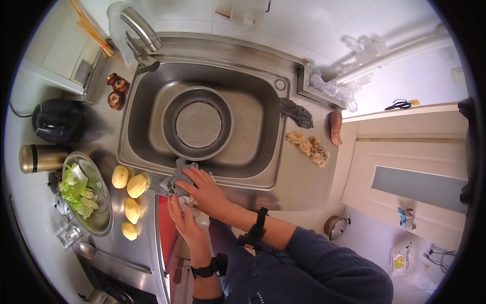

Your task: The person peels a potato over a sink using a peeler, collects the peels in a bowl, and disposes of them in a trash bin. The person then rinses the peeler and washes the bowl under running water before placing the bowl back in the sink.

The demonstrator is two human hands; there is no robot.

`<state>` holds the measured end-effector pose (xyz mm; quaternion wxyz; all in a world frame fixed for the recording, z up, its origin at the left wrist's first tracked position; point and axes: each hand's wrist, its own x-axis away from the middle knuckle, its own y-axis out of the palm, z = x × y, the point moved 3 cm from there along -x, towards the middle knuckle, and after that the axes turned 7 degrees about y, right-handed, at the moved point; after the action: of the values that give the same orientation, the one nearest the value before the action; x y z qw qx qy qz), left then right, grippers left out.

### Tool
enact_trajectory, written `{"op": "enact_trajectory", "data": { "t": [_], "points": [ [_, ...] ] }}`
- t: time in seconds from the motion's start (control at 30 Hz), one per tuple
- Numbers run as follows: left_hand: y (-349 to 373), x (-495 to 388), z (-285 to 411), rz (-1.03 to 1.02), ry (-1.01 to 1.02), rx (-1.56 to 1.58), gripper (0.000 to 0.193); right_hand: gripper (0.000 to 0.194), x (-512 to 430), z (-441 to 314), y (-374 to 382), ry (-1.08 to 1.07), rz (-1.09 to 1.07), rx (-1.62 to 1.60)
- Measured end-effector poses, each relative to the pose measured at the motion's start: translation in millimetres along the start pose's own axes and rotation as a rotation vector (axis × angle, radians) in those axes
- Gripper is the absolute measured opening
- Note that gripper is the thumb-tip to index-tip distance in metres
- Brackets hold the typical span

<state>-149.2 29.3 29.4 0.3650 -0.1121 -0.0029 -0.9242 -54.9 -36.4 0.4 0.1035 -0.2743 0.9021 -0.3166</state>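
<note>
Both hands are at the sink's near left edge, on a bunched grey cloth (181, 175). My right hand (203, 190) lies over the cloth from above, fingers spread across it. My left hand (185, 222) presses against its lower, paler part. Just beyond the cloth, a round metal basin (197, 152) sits in the stainless steel sink (254, 182); its bottom looks bare. Several peeled potatoes (132, 210) lie on the steel counter left of the hands. Farther left, an oval metal dish (108, 218) holds green leaves (74, 190).
A faucet (140, 28) wrapped in plastic and several mushrooms (116, 99) are at the back left. Steel wool (297, 113), a tan fibrous scrubber (309, 148) and a sweet potato (335, 128) lie right of the sink. A ladle (88, 250) rests at the lower left.
</note>
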Motion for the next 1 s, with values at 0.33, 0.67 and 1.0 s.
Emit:
{"op": "enact_trajectory", "data": {
  "t": [0.33,0.67,1.0],
  "points": [
    [70,78,-15,-0.725,0.112,-0.451,0.055,0.058,141,79,-111,0.074,0.010,0.142],
    [166,96,18,-0.970,0.236,-0.080,0.057,0.071,211,110,-208,0.623,0.347,-0.093],
    [124,18,-12,-0.812,0.231,-0.422,0.037,0.074,132,107,-167,0.420,0.339,0.403]
  ]
}}
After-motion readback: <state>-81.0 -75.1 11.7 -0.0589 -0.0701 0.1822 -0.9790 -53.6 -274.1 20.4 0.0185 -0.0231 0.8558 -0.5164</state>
